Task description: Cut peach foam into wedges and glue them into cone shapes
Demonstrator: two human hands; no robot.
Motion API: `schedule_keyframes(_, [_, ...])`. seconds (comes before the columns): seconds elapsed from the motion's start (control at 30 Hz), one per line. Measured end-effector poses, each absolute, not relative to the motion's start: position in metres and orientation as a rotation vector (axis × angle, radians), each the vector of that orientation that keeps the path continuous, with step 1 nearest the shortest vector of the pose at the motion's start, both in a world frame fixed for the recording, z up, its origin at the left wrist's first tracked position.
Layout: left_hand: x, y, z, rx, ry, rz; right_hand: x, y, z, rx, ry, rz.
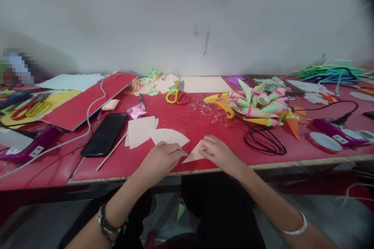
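My left hand (162, 158) and my right hand (217, 151) rest on the red table (210, 124) near its front edge. Between them lies a small cream paper piece (195, 153), folded or rolled to a point. Both hands have their fingers curled and pressed onto this paper, the right at its top, the left at its lower left corner. Just beyond my left hand lie two more cream paper pieces (168, 136), cut in fan shapes.
A black phone (105, 133) and a thin wooden stick (112, 150) lie to the left. Yellow-and-red scissors (177, 96), a yellow glue gun (222, 103) and a heap of paper cones (263, 107) lie further back. A black cable (264, 142) loops at right, near a purple device (336, 131).
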State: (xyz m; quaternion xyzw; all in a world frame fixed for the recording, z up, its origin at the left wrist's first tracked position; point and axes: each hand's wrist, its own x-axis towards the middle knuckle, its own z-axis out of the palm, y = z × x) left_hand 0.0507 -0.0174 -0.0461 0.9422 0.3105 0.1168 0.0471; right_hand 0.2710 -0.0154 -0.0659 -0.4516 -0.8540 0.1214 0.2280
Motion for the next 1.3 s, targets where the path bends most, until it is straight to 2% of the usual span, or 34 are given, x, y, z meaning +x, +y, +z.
schedule_keyframes(0.23, [0.053, -0.039, -0.05, 3.169, 0.897, 0.405, 0.27, -0.015, -0.067, -1.236, -2.343, 0.359])
schedule_keyframes(0.53, [0.05, -0.043, -0.055, 2.925, 1.093, 0.752, 0.269, -0.015, -0.064, -1.294, -2.423, 0.251])
schedule_keyframes(0.67, [0.048, -0.041, -0.053, 2.89, 1.04, 0.772, 0.268, -0.015, -0.06, -1.314, -2.496, 0.211])
schedule_keyframes(0.83, [0.045, -0.039, -0.051, 2.882, 0.983, 0.707, 0.268, -0.016, -0.06, -1.327, -2.487, 0.183])
schedule_keyframes(1.13, [0.041, -0.026, -0.047, 2.868, 0.652, 0.295, 0.27, -0.015, -0.061, -1.335, -2.47, 0.156])
schedule_keyframes(1.3, [0.044, -0.025, -0.047, 2.854, 0.677, 0.233, 0.267, -0.019, -0.059, -1.366, -2.497, -0.024])
